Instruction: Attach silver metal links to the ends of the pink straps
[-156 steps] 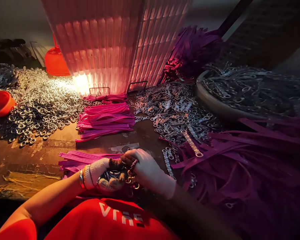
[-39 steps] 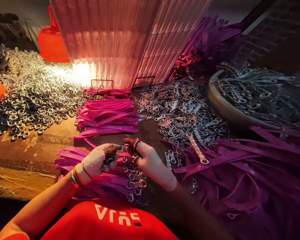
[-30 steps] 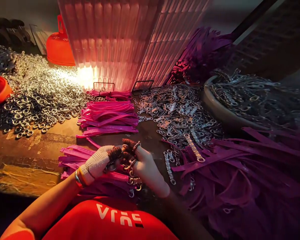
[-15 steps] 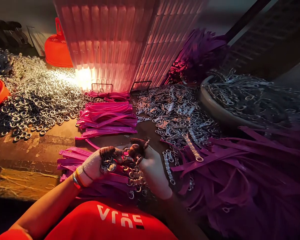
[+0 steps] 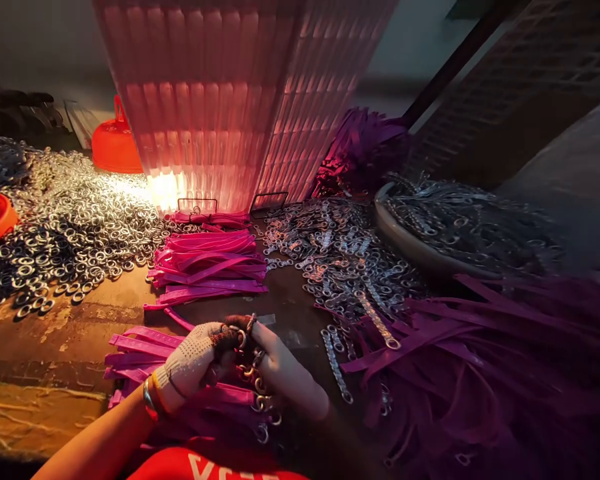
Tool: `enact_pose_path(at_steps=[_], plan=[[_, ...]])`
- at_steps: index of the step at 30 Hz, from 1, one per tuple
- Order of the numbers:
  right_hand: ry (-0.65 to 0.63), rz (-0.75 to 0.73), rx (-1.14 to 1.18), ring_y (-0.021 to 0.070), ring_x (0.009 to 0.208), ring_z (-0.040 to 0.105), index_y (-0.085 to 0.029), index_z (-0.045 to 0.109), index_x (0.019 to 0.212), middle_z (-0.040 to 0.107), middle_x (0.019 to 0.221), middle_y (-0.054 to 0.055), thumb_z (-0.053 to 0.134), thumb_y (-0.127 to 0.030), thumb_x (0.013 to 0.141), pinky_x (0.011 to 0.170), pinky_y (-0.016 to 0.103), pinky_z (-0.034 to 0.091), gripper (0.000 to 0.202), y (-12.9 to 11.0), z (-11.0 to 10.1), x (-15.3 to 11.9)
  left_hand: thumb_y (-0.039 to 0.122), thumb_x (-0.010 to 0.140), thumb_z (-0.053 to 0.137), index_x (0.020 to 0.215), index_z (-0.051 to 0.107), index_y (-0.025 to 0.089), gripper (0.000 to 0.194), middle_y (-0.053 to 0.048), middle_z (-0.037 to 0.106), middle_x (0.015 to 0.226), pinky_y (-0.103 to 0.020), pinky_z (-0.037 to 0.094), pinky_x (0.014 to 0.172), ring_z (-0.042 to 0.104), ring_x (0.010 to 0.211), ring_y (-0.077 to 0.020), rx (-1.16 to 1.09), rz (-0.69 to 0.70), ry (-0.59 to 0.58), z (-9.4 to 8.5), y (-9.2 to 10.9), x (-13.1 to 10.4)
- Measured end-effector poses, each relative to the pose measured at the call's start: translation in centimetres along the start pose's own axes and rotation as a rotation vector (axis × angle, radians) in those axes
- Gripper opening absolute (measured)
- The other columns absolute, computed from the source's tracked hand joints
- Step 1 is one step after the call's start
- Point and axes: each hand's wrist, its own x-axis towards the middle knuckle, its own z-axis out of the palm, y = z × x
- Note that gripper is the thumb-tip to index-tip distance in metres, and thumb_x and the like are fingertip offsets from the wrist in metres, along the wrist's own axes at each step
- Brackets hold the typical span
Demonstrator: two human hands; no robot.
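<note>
Hands drawn together since half a second ago: left hand (image 5: 193, 360) and right hand (image 5: 280, 370) fingers now pinched on one metal ring (image 5: 241, 339), strap bundle (image 5: 215, 400) dangling beneath, near bench (image 5: 55, 333) edge.

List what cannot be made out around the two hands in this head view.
- What the left hand grips: its curled fingers cover it.
- How the metal rings at the right hand join: too small and dim.
- The purple straps at right: lost in shadow and blur.
- The printed letters on the red shirt: cut off by the bottom edge.
- The top of the ribbed pink stack: cut off by the upper edge.
</note>
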Motion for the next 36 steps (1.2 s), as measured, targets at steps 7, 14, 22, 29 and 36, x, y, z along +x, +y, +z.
enact_pose_path(at_steps=[7,14,22,29,36], plan=[[-0.007,-0.057,-0.54,0.0199,0.08,0.06,-0.017,0.069,0.091,0.068,0.087,0.007,0.051,-0.011,0.075,0.072,0.029,0.044,0.024,0.3,0.0,-0.4,0.066,0.085,0.053,0.067,0.051,0.019,0.051,0.003,0.045,0.048,-0.021,0.026,0.036,0.036,0.037,-0.0092,0.33,0.051,0.136,-0.5,-0.4,0.4],[-0.021,-0.026,-0.984,0.0207,0.079,0.055,-0.015,0.066,0.077,0.068,0.089,0.011,0.057,-0.011,0.064,0.069,0.031,0.034,0.016,0.2,0.0,-1.3,0.027,0.083,0.056,0.089,0.064,0.017,0.013,-0.007,0.069,0.09,-0.032,0.046,0.078,0.059,0.081,-0.0193,0.852,0.365,0.164,-0.5,-0.4,0.1],[0.064,0.045,-0.706,0.0155,0.065,0.049,-0.017,0.06,0.072,0.064,0.072,0.005,0.054,-0.02,0.074,0.059,0.029,0.025,0.007,0.2,-0.1,-0.5,0.055,0.089,0.051,0.069,0.048,0.019,0.041,0.004,0.044,0.052,-0.02,0.027,0.039,0.035,0.04,-0.0083,0.326,0.039,0.121,0.1,-0.2,2.3],[0.252,0.251,-0.336,0.016,0.063,0.05,-0.018,0.059,0.075,0.064,0.067,0.003,0.044,-0.036,0.089,0.057,0.026,0.03,0.028,3.8,-2.0,0.1,0.034,0.091,0.052,0.076,0.062,0.015,0.026,-0.001,0.059,0.066,-0.022,0.041,0.053,0.052,0.057,-0.0124,0.813,0.263,0.114,-0.2,2.9,7.0],[0.505,0.198,-0.368,0.0166,0.06,0.048,-0.019,0.054,0.07,0.059,0.061,0.003,0.042,-0.047,0.09,0.058,0.028,0.027,0.036,5.0,-3.8,0.5,0.024,0.098,0.045,0.116,0.069,0.015,0.031,-0.011,0.071,0.112,-0.033,0.049,0.092,0.065,0.101,-0.0226,1.681,0.396,0.458,-0.9,10.3,11.1]])
